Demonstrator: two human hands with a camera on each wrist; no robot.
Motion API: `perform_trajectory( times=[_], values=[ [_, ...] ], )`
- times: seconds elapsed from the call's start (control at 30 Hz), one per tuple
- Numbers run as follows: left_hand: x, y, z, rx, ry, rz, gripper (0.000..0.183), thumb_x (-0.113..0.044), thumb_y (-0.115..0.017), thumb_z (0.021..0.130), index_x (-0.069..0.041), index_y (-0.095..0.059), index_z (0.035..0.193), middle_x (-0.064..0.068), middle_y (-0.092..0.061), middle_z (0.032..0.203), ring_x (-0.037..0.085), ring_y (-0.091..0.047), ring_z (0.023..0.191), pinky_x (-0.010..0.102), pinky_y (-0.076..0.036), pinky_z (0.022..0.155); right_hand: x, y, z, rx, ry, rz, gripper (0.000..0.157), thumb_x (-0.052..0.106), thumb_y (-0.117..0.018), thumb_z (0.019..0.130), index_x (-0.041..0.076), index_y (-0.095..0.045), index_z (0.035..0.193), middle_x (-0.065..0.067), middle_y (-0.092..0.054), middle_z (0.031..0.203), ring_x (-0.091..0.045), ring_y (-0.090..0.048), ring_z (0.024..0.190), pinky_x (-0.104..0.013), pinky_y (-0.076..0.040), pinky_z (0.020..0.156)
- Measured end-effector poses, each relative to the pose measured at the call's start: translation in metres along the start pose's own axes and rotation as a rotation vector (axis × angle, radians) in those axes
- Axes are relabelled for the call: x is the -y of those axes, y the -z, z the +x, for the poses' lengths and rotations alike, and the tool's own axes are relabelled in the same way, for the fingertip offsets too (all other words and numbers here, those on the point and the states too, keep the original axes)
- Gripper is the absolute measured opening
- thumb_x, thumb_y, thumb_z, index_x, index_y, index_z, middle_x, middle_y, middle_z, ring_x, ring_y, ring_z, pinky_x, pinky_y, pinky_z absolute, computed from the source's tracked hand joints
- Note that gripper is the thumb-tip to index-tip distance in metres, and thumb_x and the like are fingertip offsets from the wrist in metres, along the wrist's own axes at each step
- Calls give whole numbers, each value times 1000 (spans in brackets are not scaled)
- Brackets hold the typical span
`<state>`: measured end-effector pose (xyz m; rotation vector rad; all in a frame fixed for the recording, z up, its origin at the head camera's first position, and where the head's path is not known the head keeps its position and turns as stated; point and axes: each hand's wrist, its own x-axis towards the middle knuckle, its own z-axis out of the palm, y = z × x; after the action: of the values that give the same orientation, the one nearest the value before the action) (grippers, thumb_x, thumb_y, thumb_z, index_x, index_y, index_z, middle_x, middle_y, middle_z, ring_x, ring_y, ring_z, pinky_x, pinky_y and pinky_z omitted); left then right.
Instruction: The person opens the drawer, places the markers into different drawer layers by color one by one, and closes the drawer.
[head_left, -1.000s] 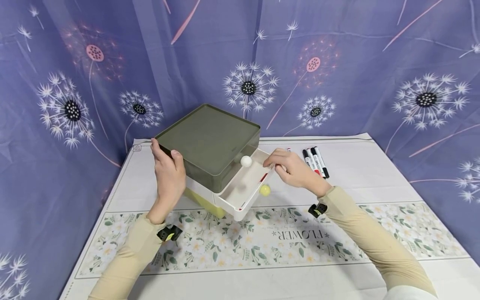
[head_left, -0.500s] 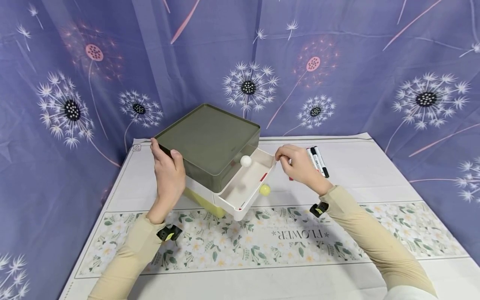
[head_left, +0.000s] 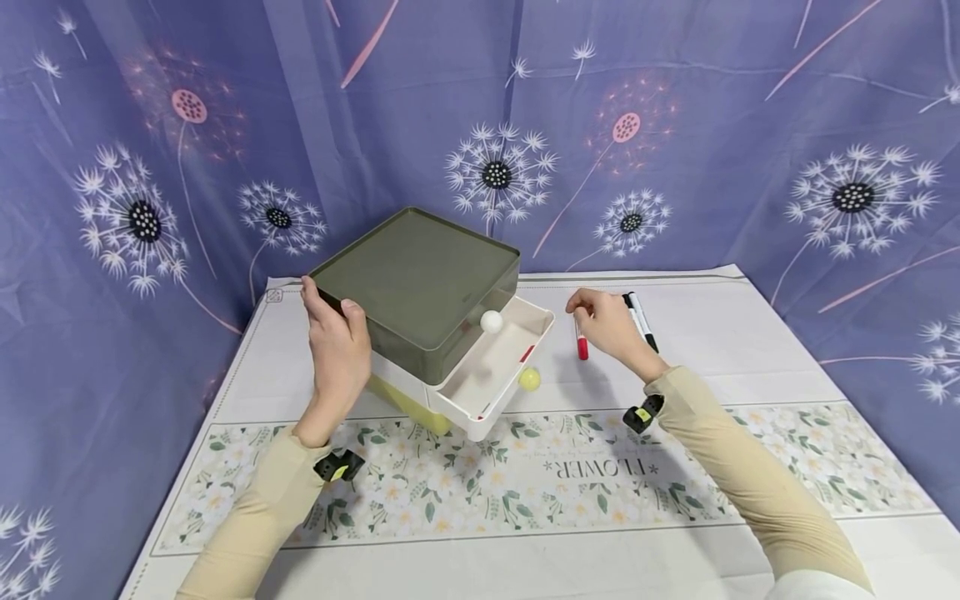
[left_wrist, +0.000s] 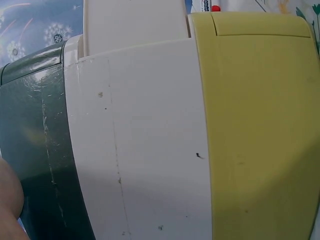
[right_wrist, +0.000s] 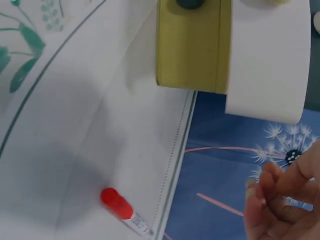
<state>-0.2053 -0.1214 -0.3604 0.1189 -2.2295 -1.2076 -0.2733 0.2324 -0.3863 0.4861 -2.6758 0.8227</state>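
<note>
A three-tier drawer box [head_left: 420, 275] in dark green, white and yellow stands tilted toward the viewer's right in the head view. Its white drawer [head_left: 495, 358] is pulled out, with red bits along its front wall. My left hand [head_left: 336, 346] rests against the box's left side, fingertips and thumb at the top rim. To the right of the drawer, my right hand [head_left: 611, 325] hovers with fingers loosely bent and nothing between them in the right wrist view. Below its fingertips lies a red-capped marker [head_left: 582, 346], partly covered by the hand.
Several more markers [head_left: 642, 321] lie beyond the right hand, partly hidden by it. A white ball knob [head_left: 491, 322] and a yellow-green ball knob [head_left: 529, 379] stick out from the drawer fronts. A patterned curtain [head_left: 675, 100] hangs behind the white tablecloth [head_left: 712, 333].
My right hand has drawn back from inside the drawer, moving right over the markers, and uncovered the red-capped one. My left hand and the box stay in place.
</note>
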Motion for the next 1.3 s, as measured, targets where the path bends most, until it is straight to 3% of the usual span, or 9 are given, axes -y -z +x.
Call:
perform_trajectory(
  times=[0.27,0.47,0.63,0.77,1.03,1.3],
  values=[
    [0,0,-1,-9,-6,-1,63,-31,-27,96,3,-6,145,23,-9,151,34,-22,137,45,-25,109,-13,-8,-1,100,-55,-11,22,0,-45,80,3,-65,88,-12,-66,75,-13,-47,53,-26,-38,52],
    [-1,0,-1,-7,1,1,64,-32,-27,96,2,-5,146,23,-10,151,35,-24,136,45,-26,108,-25,-17,-2,231,-137,-95,23,6,-50,80,-2,-63,98,-17,-66,86,-25,-61,76,-36,-47,67],
    [-1,0,-2,-3,2,-1,64,-32,-27,96,1,-5,146,22,-9,152,35,-25,135,45,-26,108,-32,-23,-4,322,-181,-138,29,8,-53,80,-4,-60,106,-20,-65,94,-31,-61,88,-42,-47,77],
    [-1,0,-2,-1,2,-4,64,-32,-27,96,1,-4,146,22,-9,152,35,-24,136,45,-25,108,-36,-26,-6,330,-196,-161,30,10,-56,81,-5,-59,107,-21,-63,93,-31,-59,87,-43,-45,77],
    [0,1,-2,-4,-2,-5,64,-32,-27,96,2,-5,146,22,-9,151,36,-24,136,46,-25,108,-42,-34,-8,346,-306,-223,44,13,-56,77,-8,-48,115,-25,-60,93,-34,-56,86,-45,-45,75],
    [0,1,0,-5,-6,-4,64,-32,-27,96,2,-5,146,22,-9,152,35,-23,136,45,-25,108,-45,-42,-8,340,-381,-271,26,15,-55,77,-5,-47,92,-18,-54,80,-29,-52,71,-36,-43,59]
  ],
)
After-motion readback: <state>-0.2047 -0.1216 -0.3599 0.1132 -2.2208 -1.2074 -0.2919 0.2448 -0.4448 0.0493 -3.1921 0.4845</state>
